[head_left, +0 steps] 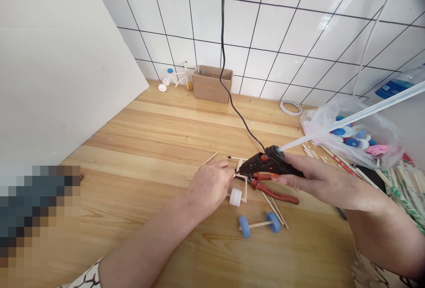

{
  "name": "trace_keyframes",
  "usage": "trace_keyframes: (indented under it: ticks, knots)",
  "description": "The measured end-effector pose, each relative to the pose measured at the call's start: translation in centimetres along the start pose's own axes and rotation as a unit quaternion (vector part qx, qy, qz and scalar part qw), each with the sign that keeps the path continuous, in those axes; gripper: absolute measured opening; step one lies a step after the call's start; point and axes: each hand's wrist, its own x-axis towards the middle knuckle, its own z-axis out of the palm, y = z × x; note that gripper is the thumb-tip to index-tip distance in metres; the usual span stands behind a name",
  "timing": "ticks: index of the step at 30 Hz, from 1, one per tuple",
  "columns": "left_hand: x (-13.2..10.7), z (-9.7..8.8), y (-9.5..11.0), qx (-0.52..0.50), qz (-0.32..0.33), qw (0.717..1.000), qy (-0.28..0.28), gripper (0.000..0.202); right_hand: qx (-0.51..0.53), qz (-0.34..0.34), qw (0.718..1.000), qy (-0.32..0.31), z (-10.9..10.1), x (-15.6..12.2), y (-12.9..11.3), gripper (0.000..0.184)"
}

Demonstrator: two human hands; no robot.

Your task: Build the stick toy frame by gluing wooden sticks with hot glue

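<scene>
Right, on inspection: my right hand (320,178) is closed around a glue gun (262,165), its nozzle at a stick frame (241,175) on the wooden counter (139,168). My left hand (209,188) is pinching that frame, and a white cap (235,197) sits against it. Pliers (275,193) lie beneath the gun. A plastic bag (352,130) holds blue, white and pink bottle caps; the contents of the cardboard box (209,85) I cannot make out from this angle.
</scene>
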Motion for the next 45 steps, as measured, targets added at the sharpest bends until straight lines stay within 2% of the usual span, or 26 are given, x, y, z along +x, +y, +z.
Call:
trace_keyframes:
  ticks: [12, 45]
  knots:
    - [-0.13, -0.17, 0.12, 0.016, 0.001, 1.000, -0.008, 0.027, 0.024, -0.032, 0.999, -0.015, -0.47, -0.01, -0.45, 0.042]
    - [-0.04, -0.16, 0.11, -0.007, 0.007, 1.000, 0.014, 0.026, 0.019, -0.031, 0.999, -0.008, -0.28, -0.13, -0.02, 0.044]
